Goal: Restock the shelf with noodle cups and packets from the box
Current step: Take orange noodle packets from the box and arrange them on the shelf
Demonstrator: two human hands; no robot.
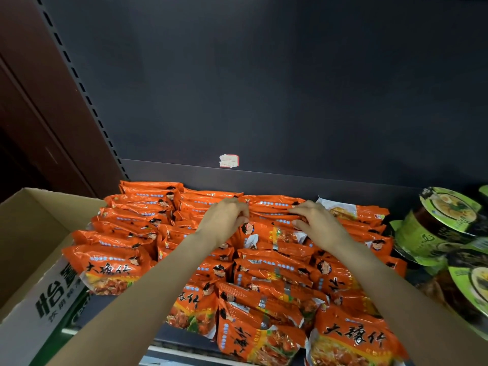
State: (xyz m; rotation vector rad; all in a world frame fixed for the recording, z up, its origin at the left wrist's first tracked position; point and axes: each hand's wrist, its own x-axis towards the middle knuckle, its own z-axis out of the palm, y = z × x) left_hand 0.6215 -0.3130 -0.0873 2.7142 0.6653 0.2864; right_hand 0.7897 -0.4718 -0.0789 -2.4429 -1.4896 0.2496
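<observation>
On the shelf (264,178), seen from our head camera, we are pinching one orange noodle packet (266,233) among the packed rows, our left hand (224,220) curling round its left end and our right hand (318,223) gripping its right end. Green noodle cups (446,220) are sitting just right; the cardboard box (34,233) is waiting left.

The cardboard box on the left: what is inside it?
The cardboard box shows only a bare inner wall near its open top. Its bottom is hidden by the front wall, so any contents cannot be seen.
</observation>
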